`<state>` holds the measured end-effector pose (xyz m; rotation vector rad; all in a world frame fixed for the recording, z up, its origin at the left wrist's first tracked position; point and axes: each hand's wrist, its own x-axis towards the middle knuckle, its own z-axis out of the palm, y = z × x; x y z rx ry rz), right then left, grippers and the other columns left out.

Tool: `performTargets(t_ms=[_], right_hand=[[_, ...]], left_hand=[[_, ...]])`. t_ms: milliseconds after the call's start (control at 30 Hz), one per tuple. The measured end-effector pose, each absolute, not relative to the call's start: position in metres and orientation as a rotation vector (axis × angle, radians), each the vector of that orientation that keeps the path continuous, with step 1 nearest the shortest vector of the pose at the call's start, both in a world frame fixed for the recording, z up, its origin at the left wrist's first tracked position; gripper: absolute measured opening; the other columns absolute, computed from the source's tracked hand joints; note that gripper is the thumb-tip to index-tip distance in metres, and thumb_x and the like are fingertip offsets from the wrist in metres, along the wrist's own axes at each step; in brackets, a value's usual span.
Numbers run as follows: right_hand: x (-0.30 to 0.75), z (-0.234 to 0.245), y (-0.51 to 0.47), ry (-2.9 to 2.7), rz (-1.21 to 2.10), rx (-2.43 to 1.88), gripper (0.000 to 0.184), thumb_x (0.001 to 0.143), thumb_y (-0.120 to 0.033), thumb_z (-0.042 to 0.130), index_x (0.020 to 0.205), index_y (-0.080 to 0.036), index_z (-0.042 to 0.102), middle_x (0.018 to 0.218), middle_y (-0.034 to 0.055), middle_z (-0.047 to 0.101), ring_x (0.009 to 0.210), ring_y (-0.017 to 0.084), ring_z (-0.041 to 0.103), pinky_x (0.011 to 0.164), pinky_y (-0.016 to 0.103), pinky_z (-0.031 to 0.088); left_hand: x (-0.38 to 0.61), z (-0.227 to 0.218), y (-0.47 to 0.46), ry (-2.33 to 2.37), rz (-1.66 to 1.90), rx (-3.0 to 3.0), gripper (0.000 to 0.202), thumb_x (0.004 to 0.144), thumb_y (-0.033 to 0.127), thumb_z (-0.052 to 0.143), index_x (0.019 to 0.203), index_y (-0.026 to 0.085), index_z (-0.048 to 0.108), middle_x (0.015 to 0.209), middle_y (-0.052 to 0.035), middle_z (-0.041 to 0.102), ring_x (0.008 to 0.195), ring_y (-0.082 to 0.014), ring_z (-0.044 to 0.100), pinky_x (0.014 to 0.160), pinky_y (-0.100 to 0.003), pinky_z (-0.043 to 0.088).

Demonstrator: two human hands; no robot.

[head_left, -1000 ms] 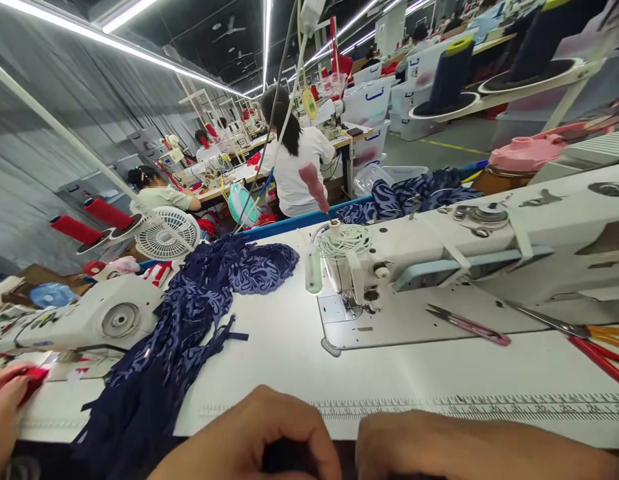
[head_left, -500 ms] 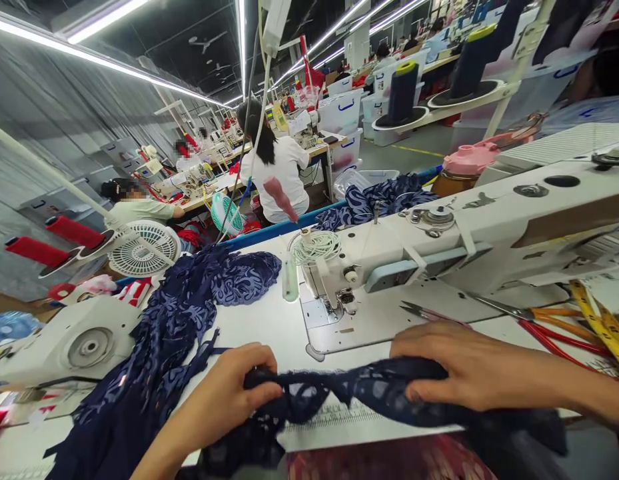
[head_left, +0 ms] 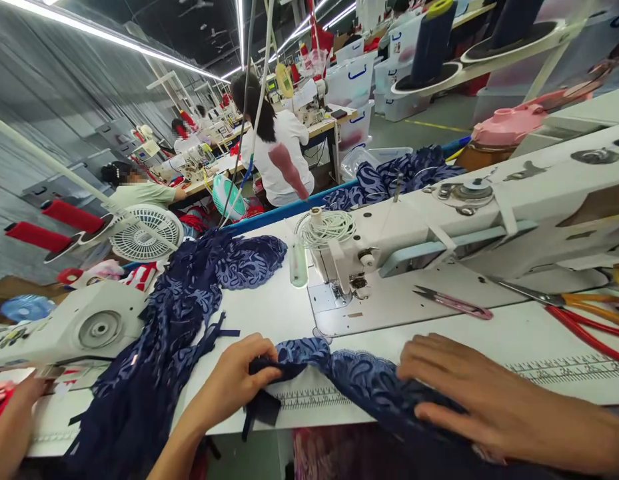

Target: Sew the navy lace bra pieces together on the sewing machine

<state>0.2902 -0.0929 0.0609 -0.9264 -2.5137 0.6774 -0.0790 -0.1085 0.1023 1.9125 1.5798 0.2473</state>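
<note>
A navy lace garment piece stretches between my two hands along the table's front edge, over a printed ruler strip. My left hand pinches its left end, where a dark strap-like tail hangs down. My right hand grips the patterned right part between thumb and fingers; the rest of the cloth drops off the edge beneath it. Beyond my hands stands a white sewing machine, its needle area apart from the cloth. A long heap of navy lace pieces lies left of my left hand.
Thread snips and orange-handled scissors lie right of the needle. A co-worker's hand works at far left beside another machine. A small white fan and red thread cones stand behind. A person in white sits ahead.
The cloth, bunched and dark before, now lies more spread with its lace pattern showing. My right hand is lower and nearer. The view has shifted, and a co-worker's hand appears at far left.
</note>
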Motion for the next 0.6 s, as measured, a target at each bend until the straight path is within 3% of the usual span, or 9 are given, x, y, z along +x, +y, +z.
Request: performTargets(t_ms=[100, 167, 300, 433, 533, 600], right_hand=[[0.277, 0.052, -0.100, -2.517, 0.905, -0.975, 0.030, 0.092, -0.044, 0.060, 0.118, -0.030, 0.063, 0.114, 0.0049, 0.068, 0.105, 0.021, 0.064, 0.089, 0.032, 0.052], [0.260, 0.042, -0.110, -2.456, 0.914, -1.033, 0.028, 0.091, -0.044, 0.061, 0.114, -0.027, 0.062, 0.111, 0.0057, 0.067, 0.100, 0.022, 0.064, 0.085, 0.033, 0.052], [0.211, 0.018, -0.134, -2.347, 0.700, -1.038, 0.014, 0.093, -0.035, 0.058, 0.099, -0.023, 0.056, 0.091, 0.0037, 0.065, 0.079, 0.019, 0.063, 0.070, 0.030, 0.049], [0.154, -0.003, -0.139, -2.314, 0.379, -1.132, 0.022, 0.085, -0.039, 0.062, 0.094, -0.022, 0.051, 0.080, 0.0028, 0.061, 0.067, 0.020, 0.060, 0.058, 0.030, 0.043], [0.135, -0.005, -0.135, -2.353, 0.345, -1.209, 0.010, 0.080, -0.020, 0.056, 0.087, -0.023, 0.049, 0.075, 0.0029, 0.059, 0.064, 0.022, 0.059, 0.055, 0.030, 0.040], [0.148, 0.003, -0.129, -2.401, 0.589, -1.110, 0.019, 0.076, -0.009, 0.047, 0.090, -0.023, 0.049, 0.080, 0.0030, 0.062, 0.067, 0.020, 0.060, 0.056, 0.029, 0.043]], left_hand=[[-0.081, 0.098, -0.109, 1.584, 0.314, 1.892, 0.006, 0.086, 0.024, 0.062, 0.082, 0.020, 0.061, 0.084, 0.0007, 0.062, 0.081, -0.0166, 0.056, 0.075, -0.026, 0.039], [-0.080, 0.098, -0.109, 1.615, 0.366, 1.876, 0.007, 0.086, 0.026, 0.062, 0.081, 0.020, 0.061, 0.083, 0.0003, 0.062, 0.079, -0.0167, 0.055, 0.073, -0.027, 0.039], [-0.068, 0.103, -0.110, 1.684, 0.428, 1.835, 0.010, 0.085, 0.026, 0.061, 0.078, 0.019, 0.058, 0.079, 0.0005, 0.061, 0.075, -0.0160, 0.054, 0.069, -0.026, 0.038], [-0.048, 0.119, -0.114, 1.668, 0.456, 1.810, 0.010, 0.083, 0.024, 0.063, 0.076, 0.019, 0.058, 0.076, 0.0020, 0.060, 0.072, -0.0143, 0.051, 0.067, -0.024, 0.037], [-0.042, 0.135, -0.117, 1.625, 0.445, 1.740, 0.010, 0.081, 0.025, 0.065, 0.075, 0.019, 0.060, 0.074, 0.0029, 0.060, 0.070, -0.0131, 0.051, 0.066, -0.023, 0.037], [-0.047, 0.144, -0.120, 1.632, 0.439, 1.720, 0.012, 0.080, 0.026, 0.065, 0.073, 0.019, 0.060, 0.072, 0.0032, 0.059, 0.068, -0.0128, 0.050, 0.065, -0.023, 0.037]])
